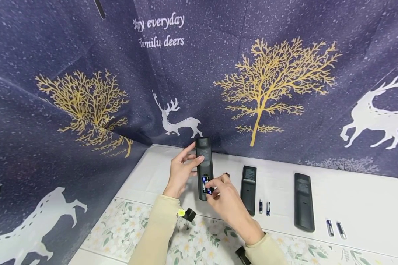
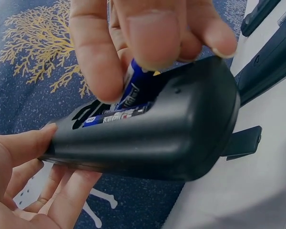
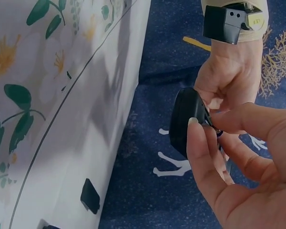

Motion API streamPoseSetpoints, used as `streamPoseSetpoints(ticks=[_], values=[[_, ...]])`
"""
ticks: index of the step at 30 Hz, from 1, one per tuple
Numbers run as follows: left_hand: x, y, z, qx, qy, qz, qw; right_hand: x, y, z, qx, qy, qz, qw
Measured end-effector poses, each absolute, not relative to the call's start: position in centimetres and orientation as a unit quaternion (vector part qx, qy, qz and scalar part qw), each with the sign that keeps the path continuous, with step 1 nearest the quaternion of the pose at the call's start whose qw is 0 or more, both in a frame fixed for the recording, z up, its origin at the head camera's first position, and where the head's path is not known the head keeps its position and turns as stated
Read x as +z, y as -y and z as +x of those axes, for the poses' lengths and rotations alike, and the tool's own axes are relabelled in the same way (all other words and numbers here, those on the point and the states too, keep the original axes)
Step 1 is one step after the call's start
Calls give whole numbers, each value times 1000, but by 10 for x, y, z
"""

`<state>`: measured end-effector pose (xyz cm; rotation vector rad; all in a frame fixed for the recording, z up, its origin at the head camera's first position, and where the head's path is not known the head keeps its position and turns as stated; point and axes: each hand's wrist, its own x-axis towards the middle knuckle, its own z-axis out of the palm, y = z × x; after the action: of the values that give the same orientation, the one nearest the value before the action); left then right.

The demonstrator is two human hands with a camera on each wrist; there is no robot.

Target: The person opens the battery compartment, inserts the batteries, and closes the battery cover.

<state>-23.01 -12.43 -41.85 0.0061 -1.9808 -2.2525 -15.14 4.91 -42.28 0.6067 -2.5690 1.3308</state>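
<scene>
My left hand (image 1: 181, 172) grips a black remote control (image 1: 204, 147) by its upper part, back side facing me. Its battery compartment is uncovered. One blue battery (image 2: 117, 116) lies inside. A second blue battery (image 2: 132, 88) sits tilted in the compartment, its raised end between the thumb and fingers of my right hand (image 1: 226, 198). In the right wrist view the fingers of the right hand hide most of the compartment, while a fingertip (image 3: 194, 125) touches the remote's lower end.
A small black battery cover (image 3: 90, 195) lies on the white table (image 1: 139, 180). To the right lie two more black remotes, a nearer one (image 1: 248, 191) and a farther one (image 1: 304, 202), each with a pair of batteries beside it. A dark printed cloth (image 1: 199, 73) hangs behind.
</scene>
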Motion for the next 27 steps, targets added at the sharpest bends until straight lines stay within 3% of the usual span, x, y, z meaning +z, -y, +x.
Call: streamPoseSetpoints(ticks=[15, 27], values=[[-417, 124, -229, -747, 661, 1, 72, -424, -57, -155, 398, 883, 206, 139], [-417, 124, -228, -745, 664, -4, 62, -426, -65, -163, 496, 845, 192, 47]])
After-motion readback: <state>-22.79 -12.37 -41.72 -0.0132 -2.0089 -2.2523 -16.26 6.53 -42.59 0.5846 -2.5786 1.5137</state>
